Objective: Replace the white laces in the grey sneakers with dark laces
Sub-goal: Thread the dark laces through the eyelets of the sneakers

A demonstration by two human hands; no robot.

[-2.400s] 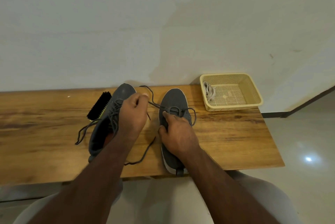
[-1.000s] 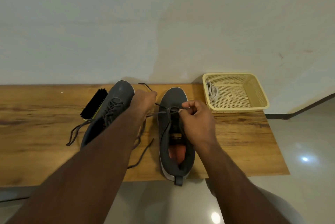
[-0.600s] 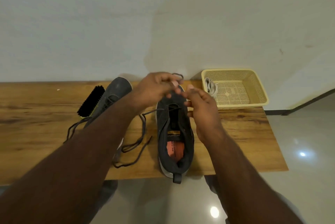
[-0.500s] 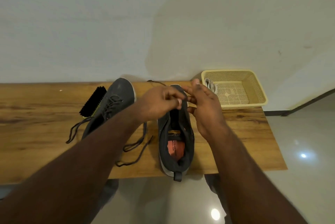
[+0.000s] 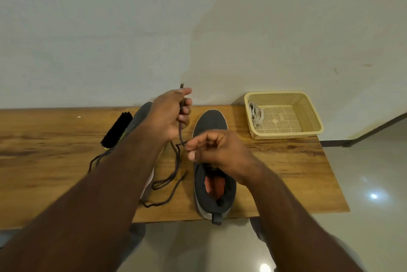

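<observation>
- Head view: the left hand (image 5: 169,115) is raised above the table (image 5: 55,152), fingers curled round a dark lace (image 5: 179,133) whose tip sticks up past the thumb.
- The right hand (image 5: 218,150) pinches the same lace lower down, over the right sneaker (image 5: 212,183).
- The left sneaker (image 5: 141,115) lies mostly hidden behind the left forearm, beside a brush (image 5: 116,129).
- White laces (image 5: 255,114) lie in the basket (image 5: 308,115).

1. The right sneaker (image 5: 209,122) is dark grey with an orange-red insole and a pale sole edge.
2. The left sneaker (image 5: 141,115) is the same dark grey.
3. The dark lace (image 5: 174,174) is charcoal grey.
4. The brush (image 5: 116,129) has black bristles.
5. The basket (image 5: 308,115) is pale yellow with a perforated mesh pattern.
6. The white laces (image 5: 255,114) are off-white.
7. The table (image 5: 44,146) is warm brown with dark wood-grain streaks.
8. The wall (image 5: 110,29) is pale grey-white.
</observation>
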